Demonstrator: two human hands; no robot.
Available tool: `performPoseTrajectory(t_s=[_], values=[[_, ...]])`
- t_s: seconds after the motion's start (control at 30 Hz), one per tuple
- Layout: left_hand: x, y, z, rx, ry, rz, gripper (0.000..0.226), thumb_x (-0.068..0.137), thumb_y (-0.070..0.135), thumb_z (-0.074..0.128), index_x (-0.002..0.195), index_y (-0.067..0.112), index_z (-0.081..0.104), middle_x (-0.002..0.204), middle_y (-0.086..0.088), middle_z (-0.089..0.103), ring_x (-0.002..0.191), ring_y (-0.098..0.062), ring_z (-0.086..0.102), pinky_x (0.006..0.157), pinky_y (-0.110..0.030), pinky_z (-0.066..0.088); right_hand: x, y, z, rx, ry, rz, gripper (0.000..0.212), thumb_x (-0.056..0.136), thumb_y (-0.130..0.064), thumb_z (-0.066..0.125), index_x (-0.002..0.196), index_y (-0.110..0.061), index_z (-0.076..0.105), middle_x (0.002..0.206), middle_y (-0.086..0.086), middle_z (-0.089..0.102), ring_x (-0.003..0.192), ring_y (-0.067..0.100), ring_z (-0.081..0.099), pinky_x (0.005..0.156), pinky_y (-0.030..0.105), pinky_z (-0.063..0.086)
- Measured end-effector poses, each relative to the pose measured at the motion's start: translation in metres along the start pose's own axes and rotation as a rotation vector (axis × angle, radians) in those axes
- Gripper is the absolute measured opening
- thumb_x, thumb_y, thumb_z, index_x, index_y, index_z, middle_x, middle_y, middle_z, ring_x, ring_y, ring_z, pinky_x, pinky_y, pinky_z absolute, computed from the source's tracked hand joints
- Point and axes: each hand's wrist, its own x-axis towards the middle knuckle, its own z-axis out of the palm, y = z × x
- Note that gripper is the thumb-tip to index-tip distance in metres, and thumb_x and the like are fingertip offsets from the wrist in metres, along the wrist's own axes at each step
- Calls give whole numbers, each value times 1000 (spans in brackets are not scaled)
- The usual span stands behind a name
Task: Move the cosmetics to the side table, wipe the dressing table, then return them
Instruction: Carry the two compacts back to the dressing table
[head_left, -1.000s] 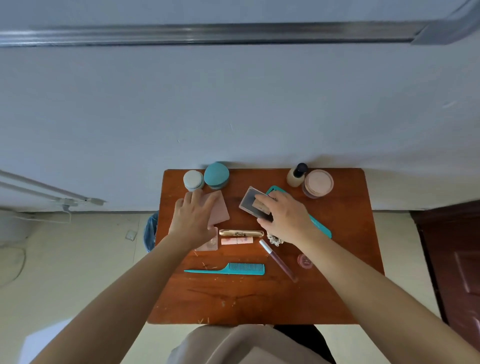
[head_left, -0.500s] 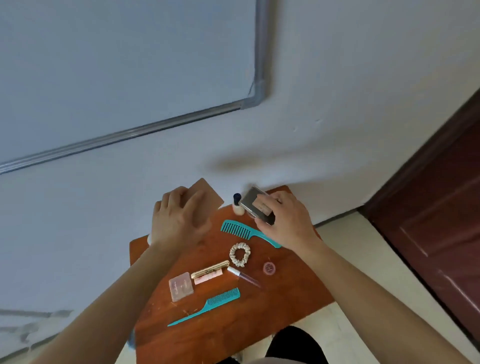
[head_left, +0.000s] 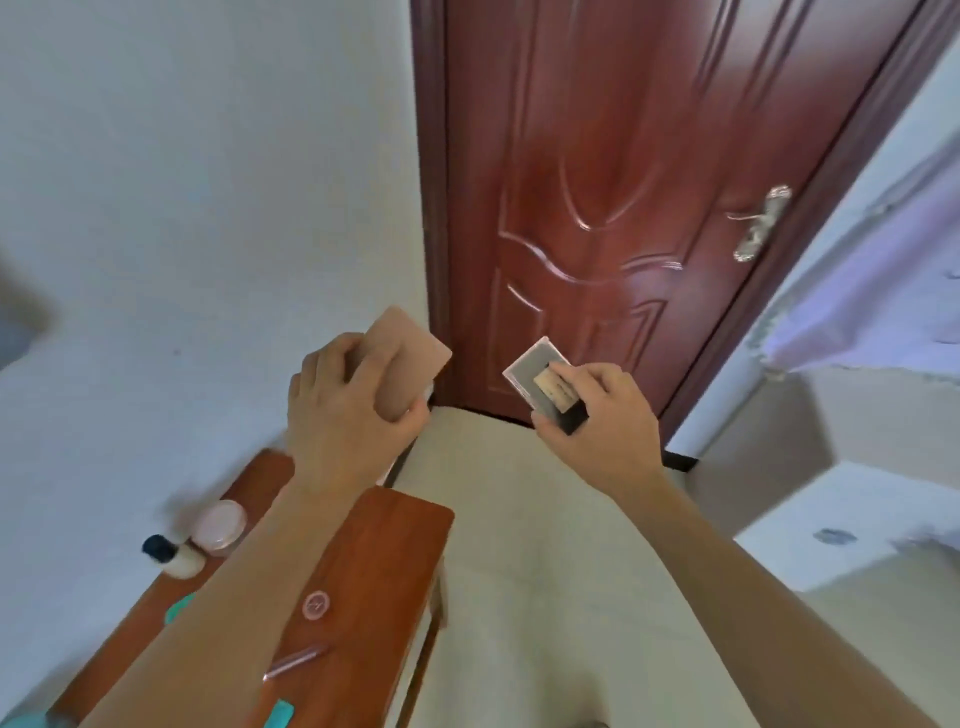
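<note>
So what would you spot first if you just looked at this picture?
The big red-brown door fills the top middle, with a silver handle on its right. In front of it, the left hand holds a pink case and the right hand holds a grey case. Down at the lower left is a wooden table with a pink jar.

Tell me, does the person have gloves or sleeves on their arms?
No gloves. The left hand and right hand are bare. The left forearm and right forearm are bare too, as far as the picture shows: no sleeves, watch, bracelet or rings that I can see.
</note>
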Motion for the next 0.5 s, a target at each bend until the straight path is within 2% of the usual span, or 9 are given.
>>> performPoseTrajectory(t_s=[0.2,0.37,0.5], values=[[30,173,48,-192,56,210,54,70,46,67,117,20,66,121,-8,57,104,-32,54,85,-43,44,-39,125,-125,-123,156,211,54,71,-46,75,121,-34,60,110,-6,57,96,18,59,73,32,53],[24,330,98,-317,5,322,55,68,45,70,117,21,65,121,-3,57,104,-27,54,85,-41,45,-93,241,-217,-235,252,348,52,69,-41,78,117,-28,65,107,1,61,91,27,60,70,36,54],[12,460,144,-365,-82,437,58,67,46,69,120,22,63,121,-2,56,105,-27,54,85,-40,44,-137,338,-289,-308,298,453,54,69,-45,75,119,-28,64,108,0,61,94,26,61,69,35,54]])
